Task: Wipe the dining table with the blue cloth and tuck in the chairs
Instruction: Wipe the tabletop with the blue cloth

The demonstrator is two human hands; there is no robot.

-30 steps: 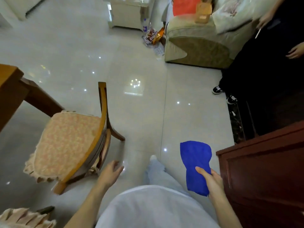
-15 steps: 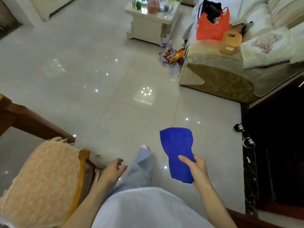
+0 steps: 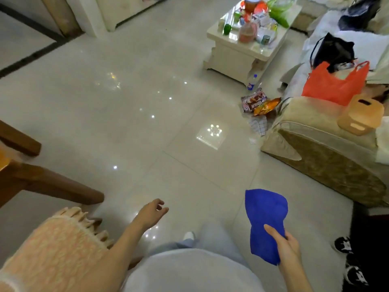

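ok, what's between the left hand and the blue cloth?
Head view: only bare floor tile between the left hand and the blue cloth; the person's trouser leg and white shoe sit just below that line.

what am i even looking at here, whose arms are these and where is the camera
There is no machine here. A person wears a camera on the head, so you look down past their own body at both arms. The left hand is open and holds nothing, near a chair with a peach cushion. The right hand holds a blue cloth. Underneath is a shiny tiled floor. Further off stand a small table covered in clutter and a sofa with a red bag.
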